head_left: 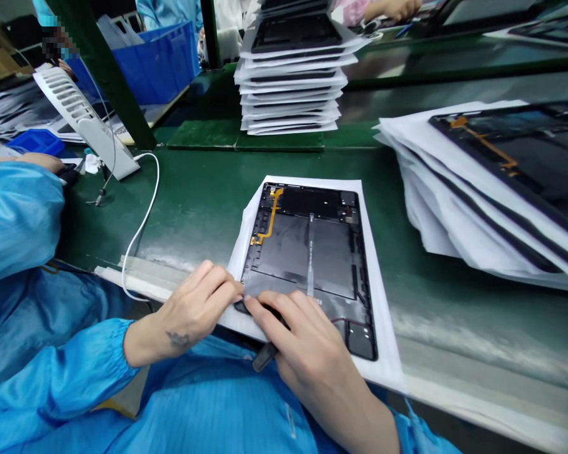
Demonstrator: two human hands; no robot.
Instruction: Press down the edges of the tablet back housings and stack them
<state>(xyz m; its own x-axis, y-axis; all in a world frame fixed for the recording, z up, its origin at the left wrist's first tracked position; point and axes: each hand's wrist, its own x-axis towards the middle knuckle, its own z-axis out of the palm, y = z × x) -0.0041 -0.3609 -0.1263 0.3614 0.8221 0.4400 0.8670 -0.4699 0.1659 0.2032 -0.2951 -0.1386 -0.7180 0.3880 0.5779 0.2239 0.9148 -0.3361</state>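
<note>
An opened tablet back housing (331, 202) lies on a white paper sheet (383, 340) in front of me, with an orange flex cable (273, 217) along its left side. At the housing's near left corner, my left hand (189, 309) has its fingertips pressed together; whatever they pinch is too small to make out. My right hand (307, 350) is closed around a dark tool (264, 357) and rests over the housing's near edge. The tool's blunt end sticks out below the palm, while its tip is hidden by the fingers.
Stacked housings interleaved with paper (291, 94) stand at the back, and another such stack (454, 189) is at right. A white fan (82, 120) with a cable (146, 214) stands left, near a blue bin (165, 63). A co-worker's sleeve (19, 214) is at far left.
</note>
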